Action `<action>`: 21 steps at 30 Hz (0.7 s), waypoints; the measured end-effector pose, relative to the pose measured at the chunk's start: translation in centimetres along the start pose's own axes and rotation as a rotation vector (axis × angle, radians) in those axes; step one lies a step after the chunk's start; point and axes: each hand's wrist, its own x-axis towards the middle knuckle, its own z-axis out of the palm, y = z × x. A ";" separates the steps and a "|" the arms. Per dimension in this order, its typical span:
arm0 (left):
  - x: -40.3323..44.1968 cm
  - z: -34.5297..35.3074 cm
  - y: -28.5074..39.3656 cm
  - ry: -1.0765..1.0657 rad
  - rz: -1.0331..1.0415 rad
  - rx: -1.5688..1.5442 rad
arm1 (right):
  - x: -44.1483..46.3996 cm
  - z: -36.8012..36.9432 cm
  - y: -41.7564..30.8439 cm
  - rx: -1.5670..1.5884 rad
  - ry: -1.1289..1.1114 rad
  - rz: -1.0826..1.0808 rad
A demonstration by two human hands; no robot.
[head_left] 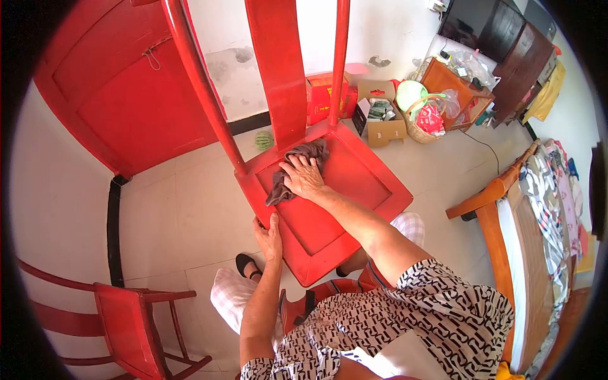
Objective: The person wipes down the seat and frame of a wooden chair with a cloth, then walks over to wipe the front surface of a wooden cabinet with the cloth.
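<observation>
A red wooden chair (342,166) stands in front of me, its seat tilted across the view and its tall back rising at the top. My right hand (303,178) presses down on a crumpled dark brown cloth (310,151) at the rear left of the seat, the cloth bunched under the palm and fingers. At the seat's left edge, my left hand (269,239) grips the frame, thumb on the upper side and the other fingers mostly hidden beneath.
Another red chair (130,329) is at lower left. By the back wall are a watermelon (264,140), a cardboard box (385,132) and a wicker basket (418,132). A wooden bed (491,228) with bedding is on the right; a red door (145,101) is at upper left.
</observation>
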 end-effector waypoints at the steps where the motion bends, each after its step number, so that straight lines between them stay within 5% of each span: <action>1: -0.1 -0.1 0.5 -0.004 0.008 0.015 | 0.1 -0.2 0.4 0.000 -0.025 -0.012; 15: 0.4 -0.2 -0.2 -0.027 0.058 -0.011 | -1.0 -1.4 8.9 -0.091 -0.103 0.208; 21: 0.7 -0.3 -0.6 -0.046 0.063 -0.045 | -3.9 -1.4 7.3 -0.141 0.113 0.223</action>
